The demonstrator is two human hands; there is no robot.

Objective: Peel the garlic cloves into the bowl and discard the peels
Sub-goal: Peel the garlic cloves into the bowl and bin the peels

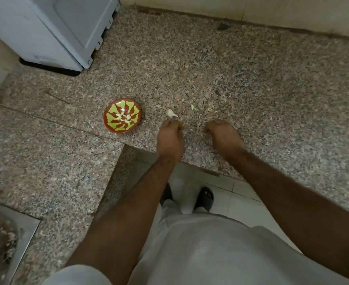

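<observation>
A red bowl (122,116) with a green pattern sits on the speckled granite counter (210,75) and holds several peeled garlic cloves (124,118). One unpeeled white clove (171,113) lies on the counter to its right, just beyond my left hand (170,138). That hand rests near the counter's front edge with its fingers curled under; anything inside it is hidden. My right hand (224,136) rests alongside, fingers also curled down onto the stone. A small pale peel scrap (192,107) lies further right.
A white appliance (52,31) stands at the back left corner. A steel sink (7,241) with peel bits in it sits at the lower left. The counter is L-shaped, and its inner edge runs just below my wrists. A wall borders the back.
</observation>
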